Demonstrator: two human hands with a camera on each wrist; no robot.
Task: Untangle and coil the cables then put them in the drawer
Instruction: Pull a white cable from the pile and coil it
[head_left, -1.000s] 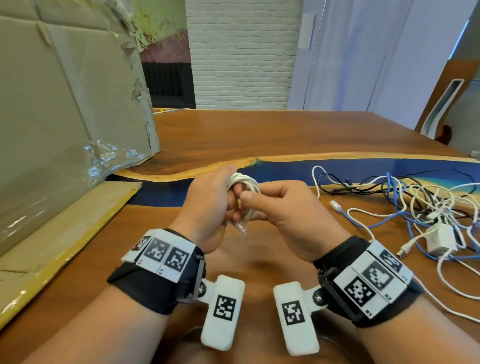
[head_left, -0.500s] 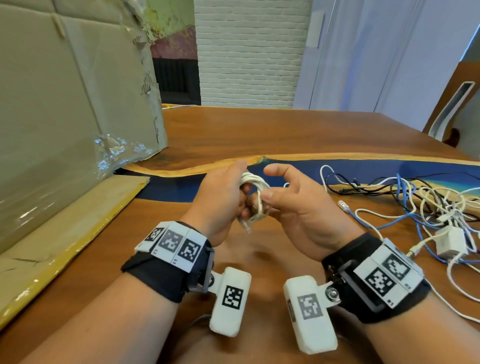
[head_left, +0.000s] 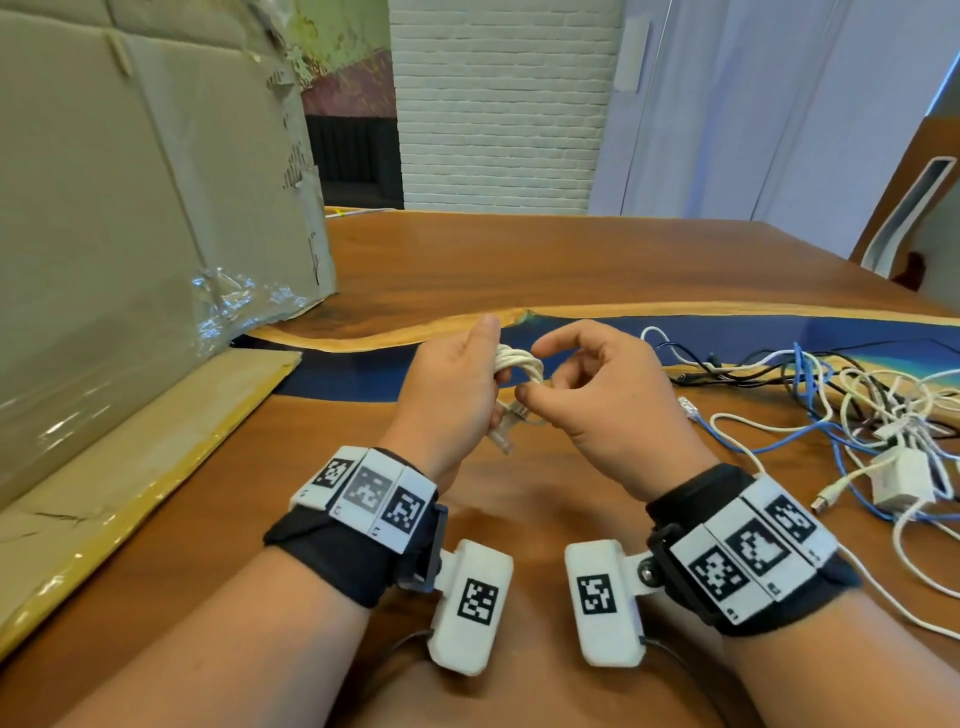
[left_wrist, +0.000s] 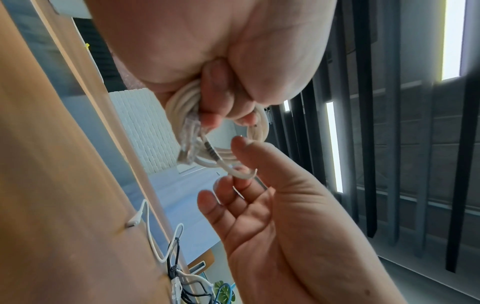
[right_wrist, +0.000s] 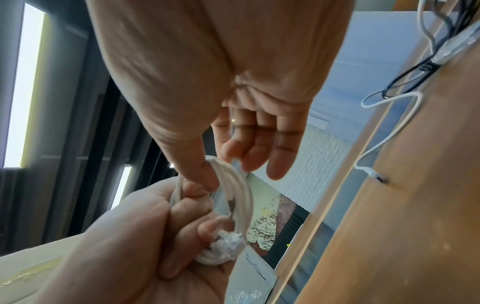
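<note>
step: coiling | left hand (head_left: 449, 387) grip clamps white cable coil (head_left: 517, 364) | right hand (head_left: 597, 395) grip loosely pinches tail | next: tuck tail, then drawer

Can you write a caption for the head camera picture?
Left hand grips a coiled white cable while the right hand tucks its end; tangled cables wait on the wooden table.

Table (head_left: 519, 270) seen as glossy wood with blue resin band. Coiled cable (head_left: 517, 364) sheathed in smooth white plastic. Box (head_left: 130, 208) matt cardboard, clear tape.
</note>
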